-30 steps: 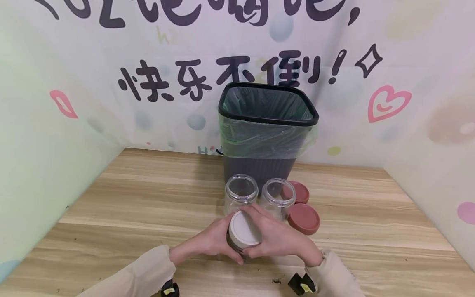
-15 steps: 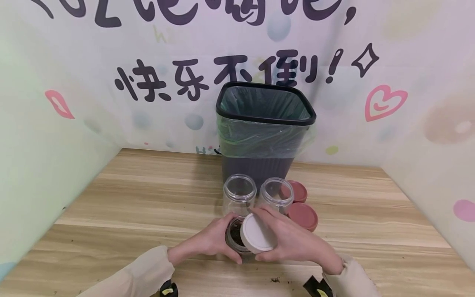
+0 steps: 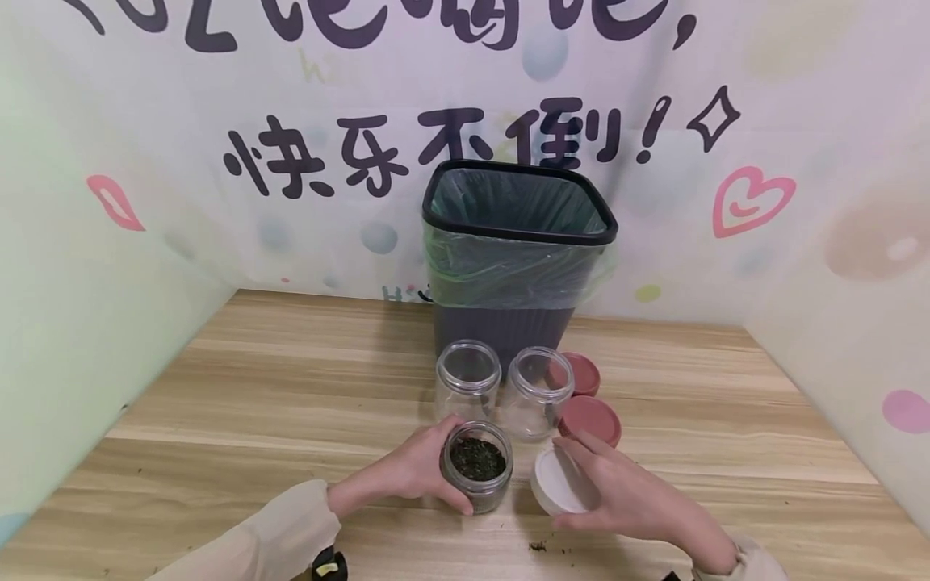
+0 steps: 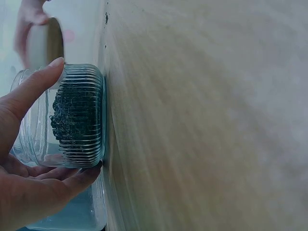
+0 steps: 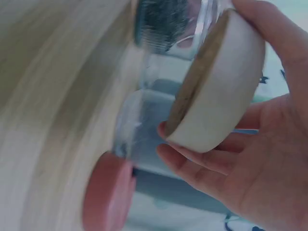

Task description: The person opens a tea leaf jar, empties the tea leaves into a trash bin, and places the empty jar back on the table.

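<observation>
My left hand [image 3: 410, 470] grips the side of a clear jar [image 3: 485, 494], thumb in front and fingers behind. The jar stands upright on the table, with dark, dry, tea-like leaves [image 3: 478, 458] in its lower part. In the left wrist view its ribbed wall [image 4: 82, 115] shows between thumb and fingers. To the right of the jar, my right hand [image 3: 632, 494] holds a white lid [image 3: 561, 484] by its rim, apart from the jar's open mouth. The right wrist view shows the lid [image 5: 221, 91] tilted above the table, its brownish underside facing the jar.
Two clear jars without lids, a left one [image 3: 467, 395] and a right one [image 3: 538, 407], stand just behind. Beside them lie two red lids, one nearer [image 3: 592, 421] and one farther [image 3: 584, 373]. A dark bin [image 3: 504, 335] with a green liner stands behind. Dark crumbs [image 3: 537, 547] lie in front.
The white lid has come off the jar and moved right with my right hand, exposing the dark leaves. My left hand keeps its grip on the jar in the same place.
</observation>
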`<state>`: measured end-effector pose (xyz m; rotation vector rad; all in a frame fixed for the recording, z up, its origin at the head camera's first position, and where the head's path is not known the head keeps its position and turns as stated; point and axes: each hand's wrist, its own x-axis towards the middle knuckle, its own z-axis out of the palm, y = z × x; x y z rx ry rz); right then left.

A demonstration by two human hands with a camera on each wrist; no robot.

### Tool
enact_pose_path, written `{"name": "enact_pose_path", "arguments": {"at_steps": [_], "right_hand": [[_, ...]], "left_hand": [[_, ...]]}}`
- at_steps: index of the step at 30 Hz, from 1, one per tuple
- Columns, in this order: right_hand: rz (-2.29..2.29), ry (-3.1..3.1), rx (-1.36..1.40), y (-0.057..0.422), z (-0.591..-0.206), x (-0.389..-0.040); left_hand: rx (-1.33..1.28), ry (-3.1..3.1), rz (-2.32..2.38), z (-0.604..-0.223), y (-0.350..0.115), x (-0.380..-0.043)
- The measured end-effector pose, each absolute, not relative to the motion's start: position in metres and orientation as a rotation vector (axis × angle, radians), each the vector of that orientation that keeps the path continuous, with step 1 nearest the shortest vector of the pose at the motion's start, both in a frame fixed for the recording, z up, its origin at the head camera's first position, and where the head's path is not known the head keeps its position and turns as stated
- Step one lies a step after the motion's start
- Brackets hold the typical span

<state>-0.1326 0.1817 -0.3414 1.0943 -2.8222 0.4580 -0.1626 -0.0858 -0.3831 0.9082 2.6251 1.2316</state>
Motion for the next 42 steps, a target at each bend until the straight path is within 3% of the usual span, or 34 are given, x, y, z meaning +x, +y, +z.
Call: {"name": "enact_pose_path", "arguments": {"at_steps": [19, 42], "right_hand": [[0.328, -2.827, 1.118, 0.195, -0.374, -0.146], [0.309, -2.851, 0.986, 0.192, -0.374, -0.162]], "left_hand": [[0.893, 2.631, 1.224, -0.383, -0.085, -0.162], [0.86, 2.624, 1.213, -0.381, -0.086, -0.162]]}}
